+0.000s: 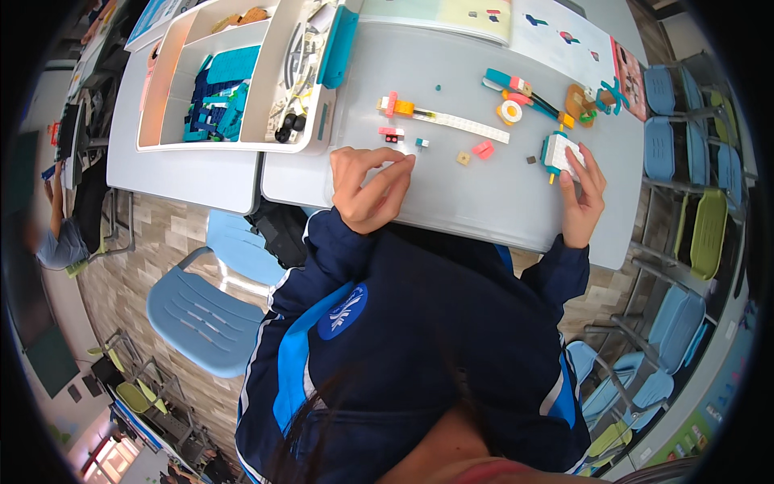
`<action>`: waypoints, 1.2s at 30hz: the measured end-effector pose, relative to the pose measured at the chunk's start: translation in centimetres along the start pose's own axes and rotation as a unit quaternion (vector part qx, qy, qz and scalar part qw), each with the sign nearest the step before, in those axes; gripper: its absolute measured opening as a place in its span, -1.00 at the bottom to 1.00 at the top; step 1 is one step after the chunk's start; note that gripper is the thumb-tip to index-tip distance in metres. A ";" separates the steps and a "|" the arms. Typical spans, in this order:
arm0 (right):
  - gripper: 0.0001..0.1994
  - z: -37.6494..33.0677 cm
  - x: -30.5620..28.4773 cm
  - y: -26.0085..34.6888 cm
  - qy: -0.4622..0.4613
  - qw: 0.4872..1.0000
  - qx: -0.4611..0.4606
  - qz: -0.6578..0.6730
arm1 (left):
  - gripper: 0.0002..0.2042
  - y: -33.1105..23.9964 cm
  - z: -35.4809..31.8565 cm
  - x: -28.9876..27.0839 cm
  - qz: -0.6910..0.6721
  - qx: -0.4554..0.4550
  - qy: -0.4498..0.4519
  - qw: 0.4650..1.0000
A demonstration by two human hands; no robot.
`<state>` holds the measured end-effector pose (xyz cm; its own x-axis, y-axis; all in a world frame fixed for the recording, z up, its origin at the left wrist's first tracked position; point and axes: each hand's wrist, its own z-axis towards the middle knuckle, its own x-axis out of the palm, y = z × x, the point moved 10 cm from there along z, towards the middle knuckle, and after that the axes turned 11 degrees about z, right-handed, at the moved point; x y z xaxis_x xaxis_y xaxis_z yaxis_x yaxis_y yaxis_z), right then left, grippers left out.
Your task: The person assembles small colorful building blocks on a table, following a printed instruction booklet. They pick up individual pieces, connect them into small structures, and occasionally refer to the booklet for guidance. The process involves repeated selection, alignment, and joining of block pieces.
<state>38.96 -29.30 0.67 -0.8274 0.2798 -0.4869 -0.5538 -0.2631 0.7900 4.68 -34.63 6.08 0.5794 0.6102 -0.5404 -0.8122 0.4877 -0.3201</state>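
My left hand (pixel 369 187) is closed in a pinch over the table's near edge; whatever sits between its fingertips is too small or hidden to make out. Just beyond it lie a small teal and white brick piece (pixel 422 143) and a pink, black and white brick piece (pixel 392 135). My right hand (pixel 584 200) grips the right side of a white and teal brick block (pixel 556 153) with yellow pins at its ends. A tan square piece (pixel 463 158), a pink piece (pixel 483 150) and a dark grey piece (pixel 530 160) lie between the hands.
A long white beam with orange and pink ends (pixel 463 126) lies farther back, beside a teal and black brick arm (pixel 528 93) and a brick palm tree (pixel 587 105). An open manual (pixel 556 36) spans the far side. A compartmented brick box (pixel 169 105) stands left.
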 end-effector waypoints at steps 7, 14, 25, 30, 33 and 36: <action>-0.67 0.0 -0.2 -0.1 -0.005 1.000 -0.007 -0.008 | -0.63 -3.6 1.1 5.1 -0.031 0.030 0.182 0.982; -0.68 0.0 -0.3 0.2 -0.012 1.000 0.011 0.006 | -0.70 -3.0 -0.1 9.0 -0.005 -0.017 0.235 0.972; -0.68 -0.2 -0.3 -0.1 -0.010 1.000 0.017 0.007 | -0.75 -2.4 2.1 5.6 -0.612 -0.413 0.169 0.653; -0.70 -0.2 -0.8 2.1 -0.072 0.997 -0.031 0.025 | -0.80 -2.7 0.5 8.4 -0.570 -0.468 0.235 0.634; -0.68 -1.9 -2.2 7.3 -0.150 0.971 -0.148 -0.111 | -0.84 -2.2 0.1 8.3 -0.296 -0.269 0.291 0.869; -0.73 -3.1 1.3 7.5 -0.007 0.996 -0.084 0.036 | -0.85 -3.3 -0.4 8.8 -0.065 -0.040 0.313 0.947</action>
<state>33.43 -33.80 4.79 -0.8652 0.2676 -0.4240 -0.5012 -0.4341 0.7486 12.46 -31.12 2.06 0.5410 0.0463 -0.8397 -0.7540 0.4689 -0.4599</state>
